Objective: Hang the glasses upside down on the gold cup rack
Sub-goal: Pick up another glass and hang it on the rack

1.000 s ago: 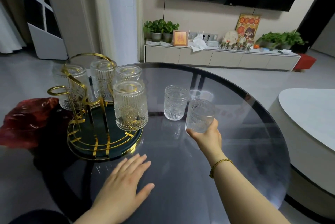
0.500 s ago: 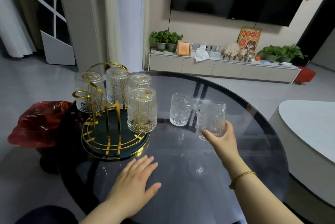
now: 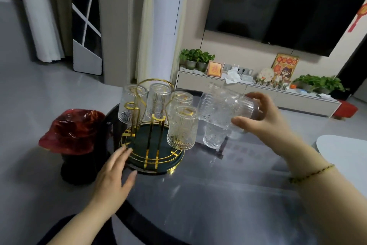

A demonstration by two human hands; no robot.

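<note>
The gold cup rack (image 3: 152, 125) stands on its round dark green base (image 3: 158, 162) on the dark glass table (image 3: 218, 195). Several embossed glasses (image 3: 182, 127) hang upside down on its prongs. My right hand (image 3: 264, 119) holds one embossed glass (image 3: 222, 107) in the air to the right of the rack, tipped on its side and blurred. Another glass (image 3: 213, 138) stands upright on the table below it. My left hand (image 3: 115, 175) lies with fingers spread, fingertips touching the base's front left rim.
A red wrinkled bag (image 3: 71, 131) on a dark stand sits left of the table. A white rounded surface (image 3: 345, 155) is at the right. Behind are a low TV cabinet (image 3: 258, 94) with plants and a wall television (image 3: 288, 6).
My right hand has lifted the glass off the table and tipped it sideways toward the rack. My left hand has slid forward to the base's rim. The camera view has tilted up.
</note>
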